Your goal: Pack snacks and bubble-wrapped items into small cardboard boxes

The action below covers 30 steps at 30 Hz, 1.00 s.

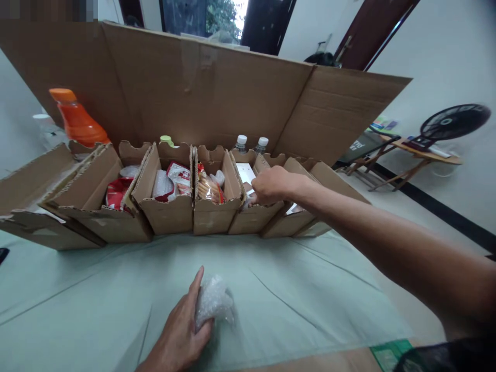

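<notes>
My left hand (182,325) rests on the pale green cloth (96,299) near the front, fingers curled around a crumpled clear plastic bag (213,302). My right hand (271,186) reaches forward over a row of small open cardboard boxes (211,214), fingers closed at the rim of the fourth box (251,217); what they pinch is hidden. That box holds a white flat item (245,172). The boxes to its left hold red-and-white snack packets (176,178) and a packet of biscuits (209,188).
A large flattened cardboard sheet (217,93) stands behind the boxes. An orange bottle (77,121) stands at the back left; two clear bottles with white caps (251,143) are behind the boxes. A fan (453,121) and a low folding table (422,152) are on the right.
</notes>
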Motion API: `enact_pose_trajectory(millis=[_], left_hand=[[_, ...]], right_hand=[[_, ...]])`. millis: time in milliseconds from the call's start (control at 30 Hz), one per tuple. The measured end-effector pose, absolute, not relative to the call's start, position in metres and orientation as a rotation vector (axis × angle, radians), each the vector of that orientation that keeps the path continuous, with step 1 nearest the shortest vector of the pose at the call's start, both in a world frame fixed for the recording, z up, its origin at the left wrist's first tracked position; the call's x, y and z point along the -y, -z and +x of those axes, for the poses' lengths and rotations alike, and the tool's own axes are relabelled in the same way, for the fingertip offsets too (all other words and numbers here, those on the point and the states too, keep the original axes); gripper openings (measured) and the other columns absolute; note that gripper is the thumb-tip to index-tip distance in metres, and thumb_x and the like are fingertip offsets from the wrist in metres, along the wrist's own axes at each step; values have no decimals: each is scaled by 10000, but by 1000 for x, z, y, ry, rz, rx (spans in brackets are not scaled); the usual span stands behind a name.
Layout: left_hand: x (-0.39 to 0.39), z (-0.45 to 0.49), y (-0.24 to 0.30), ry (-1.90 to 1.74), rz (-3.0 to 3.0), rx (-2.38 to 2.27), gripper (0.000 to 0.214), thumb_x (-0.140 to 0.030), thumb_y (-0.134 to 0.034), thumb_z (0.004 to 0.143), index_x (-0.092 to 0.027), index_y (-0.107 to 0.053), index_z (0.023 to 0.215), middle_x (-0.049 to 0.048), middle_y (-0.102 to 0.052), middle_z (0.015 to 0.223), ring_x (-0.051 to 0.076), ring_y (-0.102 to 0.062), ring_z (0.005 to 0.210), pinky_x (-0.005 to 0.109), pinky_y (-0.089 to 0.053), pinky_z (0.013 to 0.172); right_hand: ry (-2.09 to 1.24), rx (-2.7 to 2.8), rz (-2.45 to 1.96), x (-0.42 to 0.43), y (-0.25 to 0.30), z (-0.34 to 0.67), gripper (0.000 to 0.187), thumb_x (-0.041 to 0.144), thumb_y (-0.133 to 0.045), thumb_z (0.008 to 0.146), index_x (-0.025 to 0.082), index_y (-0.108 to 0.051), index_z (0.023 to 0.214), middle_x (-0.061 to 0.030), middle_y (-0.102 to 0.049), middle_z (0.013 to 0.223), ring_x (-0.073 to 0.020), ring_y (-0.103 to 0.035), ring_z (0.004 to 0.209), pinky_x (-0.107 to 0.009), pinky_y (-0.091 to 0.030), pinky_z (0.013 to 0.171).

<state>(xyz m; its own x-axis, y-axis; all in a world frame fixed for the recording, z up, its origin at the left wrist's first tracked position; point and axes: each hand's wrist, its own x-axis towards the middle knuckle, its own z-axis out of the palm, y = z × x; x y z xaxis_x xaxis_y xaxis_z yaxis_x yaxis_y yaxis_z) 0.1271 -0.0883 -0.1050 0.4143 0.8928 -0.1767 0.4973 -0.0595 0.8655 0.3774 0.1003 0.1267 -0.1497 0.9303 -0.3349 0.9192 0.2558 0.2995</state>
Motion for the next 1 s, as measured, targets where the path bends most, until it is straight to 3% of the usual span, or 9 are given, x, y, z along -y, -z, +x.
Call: enact_pose_trajectory(millis=[100,300,433,600,667,733,833,933,1000], left_hand=[[88,129,106,-513,1661,-1195,929,-256,-529,786,-143,-182,1641,143,-688,1295,271,-670,1164,376,-510,998],[86,131,99,-524,1642,-1232,947,-266,-530,770,-104,-179,1635,130,-722,1151,275,-697,1017,375,-531,900],[82,135,96,-554,1658,-1259,890,-246,-543,741,-66,-308,1580,164,-697,1242,286,-686,1077,397,-522,957],[76,129,83,-653,1753,-1159,501,-204,-572,741,-145,-663,1231,136,-718,1197,288,-681,1127,429,-524,1015],[82,117,71,-814,1822,-1122,433,-182,-612,749,-178,-694,1174,164,-606,1412,316,-587,1317,464,-479,1091],[94,103,54,-989,1911,-1033,436,-176,-672,768,-217,-695,1201,138,-297,1676,351,-378,1509,481,-431,1145],[112,91,29,-1153,1963,-877,434,-245,-774,779,-274,-700,1206,41,-80,1748,374,-256,1566,427,-483,1098],[115,89,20,-1183,1935,-770,355,-301,-812,767,-282,-724,1110,61,-301,1683,352,-453,1460,356,-547,997],[106,91,27,-1134,1912,-791,376,-254,-792,752,-277,-712,1118,94,-528,1522,324,-578,1338,350,-550,987]], right_hand=[[66,-1967,1627,-98,-127,380,458,596,-742,795,204,-753,1030,-132,-791,926,-293,-736,861,-317,-471,665],[523,-1977,1735,-88,-126,386,238,340,-574,959,163,-733,971,-48,-761,728,-142,-661,616,-218,-418,561],[389,-2000,1837,-82,-114,379,207,291,-631,913,150,-754,1003,-79,-785,819,-168,-695,695,-226,-439,589],[83,-2066,2005,-68,-127,368,211,166,-630,861,144,-769,1018,-149,-776,1053,-247,-706,946,-268,-432,661],[-22,-2113,2083,-45,-152,371,190,161,-581,877,146,-767,913,-129,-772,957,-238,-691,856,-283,-398,625],[-102,-2282,2171,-10,-180,372,196,184,-569,881,172,-736,780,-70,-734,781,-192,-635,703,-284,-361,580],[202,-2679,2085,46,-205,356,216,235,-607,870,204,-683,670,14,-611,573,-126,-509,524,-260,-315,499],[848,-2751,1580,64,-199,324,228,254,-600,903,211,-686,696,45,-606,560,-110,-509,495,-234,-347,478],[826,-2719,1444,38,-188,308,223,276,-572,956,217,-722,802,31,-712,693,-123,-612,604,-231,-443,576]])
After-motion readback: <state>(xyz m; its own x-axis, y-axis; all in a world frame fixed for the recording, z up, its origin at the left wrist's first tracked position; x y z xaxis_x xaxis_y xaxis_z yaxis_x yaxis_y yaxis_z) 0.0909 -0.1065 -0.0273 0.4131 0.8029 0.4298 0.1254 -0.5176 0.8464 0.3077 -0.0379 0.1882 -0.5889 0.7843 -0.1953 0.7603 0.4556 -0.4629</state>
